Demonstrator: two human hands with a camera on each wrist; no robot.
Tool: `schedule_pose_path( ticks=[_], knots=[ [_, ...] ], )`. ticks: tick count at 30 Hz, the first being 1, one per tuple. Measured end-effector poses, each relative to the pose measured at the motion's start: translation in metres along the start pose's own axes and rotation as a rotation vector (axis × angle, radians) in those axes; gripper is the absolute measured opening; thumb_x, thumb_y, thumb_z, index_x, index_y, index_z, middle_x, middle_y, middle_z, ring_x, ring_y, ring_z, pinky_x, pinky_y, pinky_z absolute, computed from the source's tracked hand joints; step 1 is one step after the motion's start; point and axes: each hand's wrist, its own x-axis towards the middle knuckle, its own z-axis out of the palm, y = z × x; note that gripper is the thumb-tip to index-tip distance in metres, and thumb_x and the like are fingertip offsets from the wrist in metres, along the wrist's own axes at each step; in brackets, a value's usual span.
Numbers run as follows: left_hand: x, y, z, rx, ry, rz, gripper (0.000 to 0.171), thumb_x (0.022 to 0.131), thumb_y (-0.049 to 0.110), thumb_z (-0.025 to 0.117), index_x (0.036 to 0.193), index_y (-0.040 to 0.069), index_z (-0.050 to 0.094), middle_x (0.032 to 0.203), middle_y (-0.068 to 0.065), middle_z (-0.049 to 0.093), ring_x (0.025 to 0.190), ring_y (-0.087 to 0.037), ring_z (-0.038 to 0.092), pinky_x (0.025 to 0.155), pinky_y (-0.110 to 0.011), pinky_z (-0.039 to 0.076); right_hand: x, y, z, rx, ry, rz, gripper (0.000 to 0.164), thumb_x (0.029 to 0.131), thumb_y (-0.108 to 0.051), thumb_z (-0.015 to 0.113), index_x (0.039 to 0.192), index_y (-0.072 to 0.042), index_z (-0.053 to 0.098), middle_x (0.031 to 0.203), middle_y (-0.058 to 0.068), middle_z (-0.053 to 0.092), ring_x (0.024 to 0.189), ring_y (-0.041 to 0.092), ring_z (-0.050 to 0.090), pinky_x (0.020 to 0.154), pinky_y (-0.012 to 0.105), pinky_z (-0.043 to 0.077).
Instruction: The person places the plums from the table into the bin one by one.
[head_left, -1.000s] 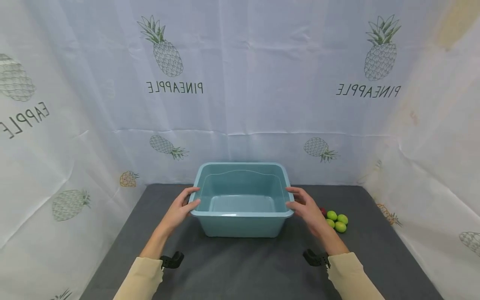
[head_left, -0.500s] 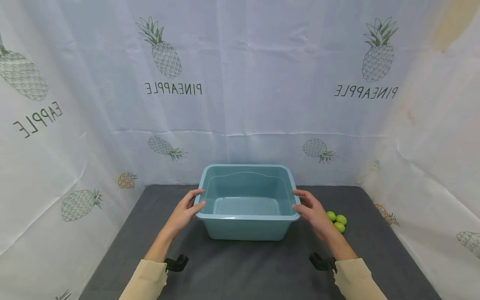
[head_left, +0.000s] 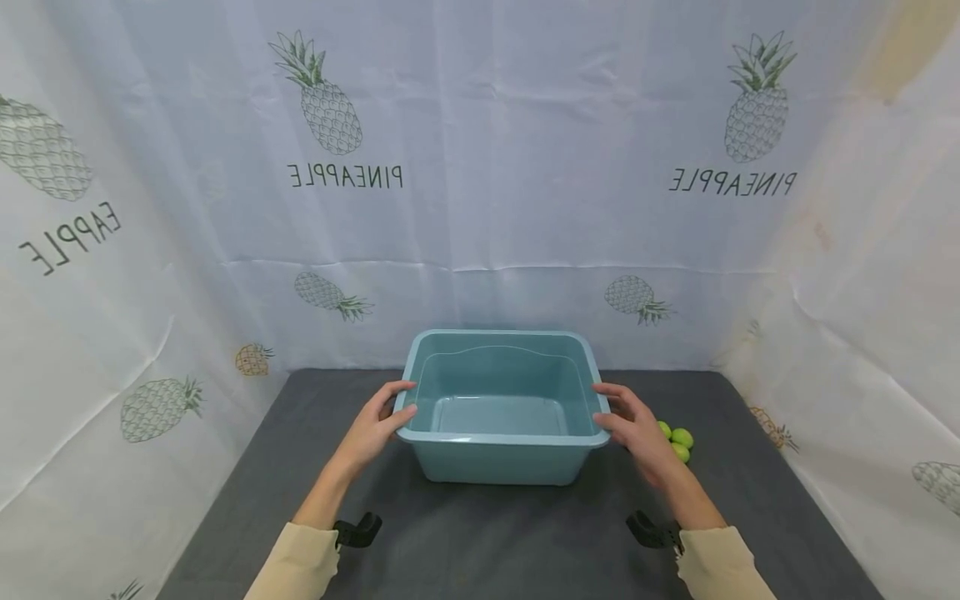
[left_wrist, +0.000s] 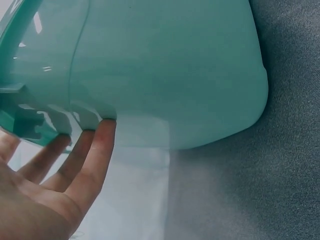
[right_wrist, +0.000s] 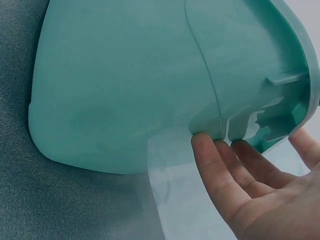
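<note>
The blue-green basin (head_left: 501, 462) was upright, its opening facing up, at the far middle of the dark table (head_left: 480, 550); whether its base touched the surface could not be told. Both forearms reached forward and inward from the near corners, one to each short side. The left hand (head_left: 372, 427) gripped the rim on the left, thumb nearer and index finger farther, both tips over the edge, the other fingers bent with their tips against the outer wall. The right hand (head_left: 633, 432) mirrored it on the right, similarly curled around the rim, its fingertips pressing the outer wall from below. Green fruits (head_left: 681, 439) lay just right of the right hand, partly hidden by it.
</note>
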Motion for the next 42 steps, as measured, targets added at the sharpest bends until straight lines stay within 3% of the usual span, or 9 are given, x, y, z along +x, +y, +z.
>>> schedule_pose_path(
  ticks=[4, 15, 23, 30, 42],
  knots=[
    [-0.005, 0.003, 0.003, 0.01, -0.002, 0.027, 0.05, 0.103, 0.028, 0.062, 0.147, 0.009, 0.047, 0.149, -0.018, 0.045, 0.111, -0.032, 0.057, 0.078, -0.041, 0.048, -0.003, 0.001, -0.002, -0.005, 0.002, -0.002, 0.055, 0.103, -0.021, 0.059, 0.152, -0.008, 0.039, 0.153, 0.024, 0.039, 0.135, 0.041, 0.043, 0.098, 0.054, 0.044],
    [-0.014, 0.004, 0.01, 0.026, -0.011, 0.043, 0.049, 0.103, 0.026, 0.062, 0.146, 0.007, 0.048, 0.148, -0.018, 0.045, 0.113, -0.028, 0.059, 0.081, -0.041, 0.05, -0.015, 0.004, -0.009, -0.035, -0.002, 0.005, 0.054, 0.103, -0.022, 0.059, 0.152, -0.008, 0.039, 0.155, 0.023, 0.037, 0.139, 0.043, 0.039, 0.102, 0.063, 0.04],
    [-0.018, 0.005, 0.013, 0.034, -0.02, 0.076, 0.049, 0.102, 0.025, 0.063, 0.145, 0.005, 0.049, 0.149, -0.02, 0.045, 0.122, -0.037, 0.058, 0.084, -0.039, 0.051, -0.024, 0.004, -0.013, -0.046, -0.015, -0.037, 0.054, 0.103, -0.019, 0.059, 0.151, -0.005, 0.039, 0.153, 0.025, 0.038, 0.138, 0.045, 0.04, 0.101, 0.065, 0.038],
    [-0.022, 0.005, 0.016, 0.048, -0.021, 0.079, 0.048, 0.102, 0.026, 0.063, 0.144, 0.007, 0.05, 0.153, -0.019, 0.042, 0.129, -0.041, 0.054, 0.093, -0.047, 0.05, -0.029, 0.004, -0.016, -0.048, -0.033, -0.041, 0.056, 0.102, -0.018, 0.061, 0.151, -0.004, 0.038, 0.155, 0.025, 0.038, 0.138, 0.045, 0.04, 0.1, 0.062, 0.04],
    [-0.027, 0.006, 0.018, 0.055, -0.02, 0.082, 0.045, 0.102, 0.025, 0.063, 0.143, 0.008, 0.052, 0.15, -0.019, 0.044, 0.124, -0.039, 0.057, 0.092, -0.047, 0.051, -0.035, 0.002, -0.019, -0.052, -0.024, -0.015, 0.055, 0.102, -0.018, 0.062, 0.151, -0.006, 0.039, 0.15, 0.026, 0.043, 0.132, 0.045, 0.045, 0.096, 0.055, 0.045]
  ],
)
